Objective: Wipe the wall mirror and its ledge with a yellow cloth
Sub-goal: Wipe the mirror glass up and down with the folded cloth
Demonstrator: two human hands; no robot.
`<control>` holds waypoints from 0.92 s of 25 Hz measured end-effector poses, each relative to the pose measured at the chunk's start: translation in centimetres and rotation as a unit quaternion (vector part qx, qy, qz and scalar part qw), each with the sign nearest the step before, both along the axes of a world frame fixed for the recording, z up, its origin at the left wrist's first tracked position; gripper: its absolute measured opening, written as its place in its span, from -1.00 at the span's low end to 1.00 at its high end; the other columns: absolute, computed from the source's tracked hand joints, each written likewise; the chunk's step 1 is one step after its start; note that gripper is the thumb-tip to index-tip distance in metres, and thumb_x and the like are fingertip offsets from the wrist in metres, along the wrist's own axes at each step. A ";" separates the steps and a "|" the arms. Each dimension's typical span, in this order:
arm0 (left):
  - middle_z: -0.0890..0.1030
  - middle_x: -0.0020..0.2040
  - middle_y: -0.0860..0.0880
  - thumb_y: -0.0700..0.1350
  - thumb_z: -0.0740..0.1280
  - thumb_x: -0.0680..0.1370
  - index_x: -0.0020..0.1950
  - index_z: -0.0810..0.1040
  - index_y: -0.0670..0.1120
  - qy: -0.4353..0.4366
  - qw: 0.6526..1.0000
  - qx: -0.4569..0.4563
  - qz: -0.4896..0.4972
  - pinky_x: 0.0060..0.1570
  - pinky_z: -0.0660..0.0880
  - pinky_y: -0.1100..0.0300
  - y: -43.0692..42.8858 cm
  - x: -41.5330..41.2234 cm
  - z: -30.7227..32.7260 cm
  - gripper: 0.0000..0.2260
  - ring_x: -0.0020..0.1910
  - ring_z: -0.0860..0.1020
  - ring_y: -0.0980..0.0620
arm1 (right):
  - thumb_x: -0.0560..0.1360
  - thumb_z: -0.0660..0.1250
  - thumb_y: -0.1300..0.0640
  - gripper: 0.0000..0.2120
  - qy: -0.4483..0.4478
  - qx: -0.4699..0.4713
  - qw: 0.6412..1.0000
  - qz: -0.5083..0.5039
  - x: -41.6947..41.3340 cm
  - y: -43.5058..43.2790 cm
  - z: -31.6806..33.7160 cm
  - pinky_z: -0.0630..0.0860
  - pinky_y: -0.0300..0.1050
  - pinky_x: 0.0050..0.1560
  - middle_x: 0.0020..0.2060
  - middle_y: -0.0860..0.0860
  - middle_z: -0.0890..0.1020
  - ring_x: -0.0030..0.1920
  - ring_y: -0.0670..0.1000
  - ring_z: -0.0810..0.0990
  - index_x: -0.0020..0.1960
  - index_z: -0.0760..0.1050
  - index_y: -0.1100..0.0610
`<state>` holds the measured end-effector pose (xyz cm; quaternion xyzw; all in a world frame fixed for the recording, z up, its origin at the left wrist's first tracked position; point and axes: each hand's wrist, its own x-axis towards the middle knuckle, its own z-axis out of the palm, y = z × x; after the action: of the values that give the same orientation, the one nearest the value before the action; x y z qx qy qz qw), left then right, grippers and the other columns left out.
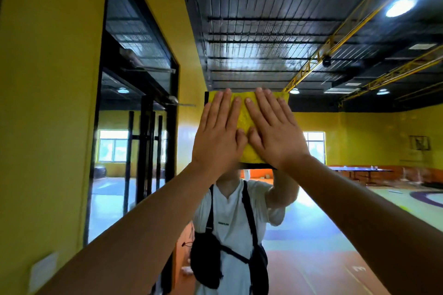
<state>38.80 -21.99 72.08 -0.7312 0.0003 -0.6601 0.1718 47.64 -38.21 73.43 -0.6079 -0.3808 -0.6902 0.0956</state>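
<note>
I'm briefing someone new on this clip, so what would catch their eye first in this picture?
At centre frame the left hand and right hand, fingers straight, press a yellow cloth flat against the wall mirror. Just below them the mirror reflects the person in a white T-shirt with a black crossbody bag, and a blue table tennis table stands in the reflected hall at right.

The mirror (263, 31) stands upright beside the wall (48, 103). Flat against its glass lies the cloth (244, 115) — yellow, with a black edge at left and bottom — pressed there by the left hand (219, 136) and right hand (273, 132), fingers straight, thumbs touching.
</note>
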 end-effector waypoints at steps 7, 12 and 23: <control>0.02 0.68 -0.19 0.02 0.07 0.72 0.67 0.08 -0.18 0.029 0.999 -0.008 -0.016 0.59 0.10 -0.17 -0.5 -0.7 -9.2 -0.44 0.67 -0.04 -0.16 | 0.69 0.07 -0.04 -0.43 0.026 -0.023 0.999 -0.018 -1.1 -0.7 -9.3 0.12 0.24 0.60 0.64 0.18 0.11 0.65 0.16 0.04 0.64 0.14 0.15; 0.02 0.68 -0.18 0.04 0.13 0.69 0.67 0.07 -0.16 0.051 0.998 -0.021 0.006 0.61 0.09 -0.14 -0.9 -1.2 -17.1 -0.40 0.67 -0.02 -0.15 | 0.64 0.23 0.02 -0.39 0.042 -0.038 0.998 -0.008 -1.5 -0.9 -16.9 0.20 0.28 0.56 0.62 0.20 0.17 0.63 0.20 0.12 0.62 0.20 0.18; 0.18 0.64 -0.22 0.05 0.10 0.69 0.63 0.22 -0.18 0.118 0.992 -0.042 -0.005 0.58 0.14 -0.20 -0.9 -1.9 -36.2 -0.45 0.64 0.12 -0.21 | 0.63 0.21 0.01 -0.40 0.113 -0.085 0.990 0.010 -2.3 -1.5 -36.5 0.09 0.21 0.60 0.62 0.22 0.17 0.63 0.22 0.12 0.62 0.21 0.20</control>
<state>36.93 -22.90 35.92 -0.8107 -0.0028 -0.5693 0.1365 45.30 -39.69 36.97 -0.6840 -0.4309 -0.5814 0.0922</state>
